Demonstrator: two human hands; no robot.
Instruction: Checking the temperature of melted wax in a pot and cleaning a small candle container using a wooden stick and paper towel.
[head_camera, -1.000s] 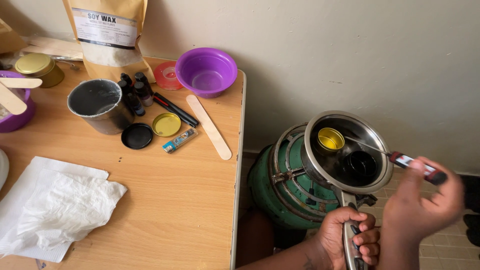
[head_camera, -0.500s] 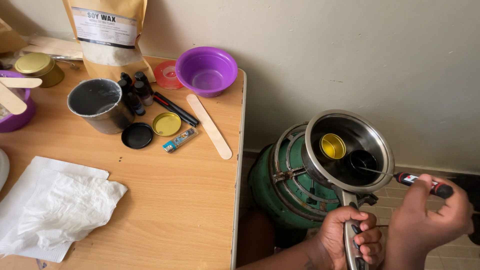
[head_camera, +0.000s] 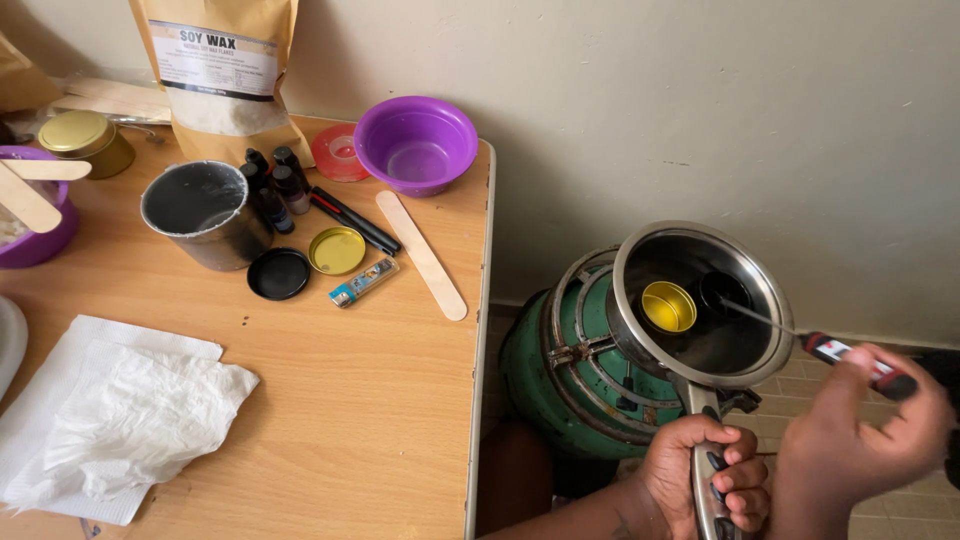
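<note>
My left hand (head_camera: 712, 478) grips the handle of a steel pan (head_camera: 770, 345) that sits on a green stove (head_camera: 560, 385) on the floor beside the table. Inside the pan stand a small yellow tin (head_camera: 668, 306) and a small dark tin (head_camera: 722, 290). My right hand (head_camera: 862, 432) holds a red and black probe thermometer (head_camera: 852, 360) at the pan's right rim. Its thin metal probe reaches in toward the dark tin.
The wooden table (head_camera: 380, 420) holds a purple bowl (head_camera: 416, 143), a metal cup (head_camera: 203, 213), small dark bottles (head_camera: 272, 186), a wooden stick (head_camera: 421, 254), a lighter (head_camera: 362, 282), two lids, a brown pouch (head_camera: 222, 65), a gold tin (head_camera: 88, 141) and white paper (head_camera: 120, 415).
My right hand has dropped lower and shifted right with the thermometer, keeping the probe in the pan. My left hand stays on the handle.
</note>
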